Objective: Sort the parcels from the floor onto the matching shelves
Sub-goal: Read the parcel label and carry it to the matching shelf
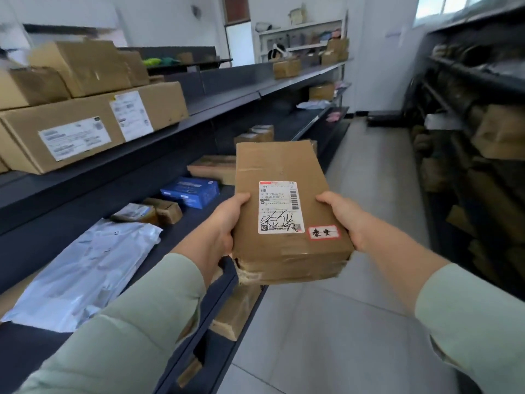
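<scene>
Over the aisle, I see left hand [224, 223] and right hand [345, 216] clamped on flat brown cardboard parcel [287, 206], white label [281, 207] upward, probably for reading the destination.

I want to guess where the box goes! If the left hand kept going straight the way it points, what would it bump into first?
The left hand points forward and a little right, and it already grips the box. Past that, probably the small brown parcels on the shelf ahead, though depth is hard to judge.

A flat brown cardboard parcel [287, 211], taped and crumpled at its near edge, bears a white shipping label and a small red-bordered sticker, held face-up just beside the dark shelf [176, 223].
</scene>
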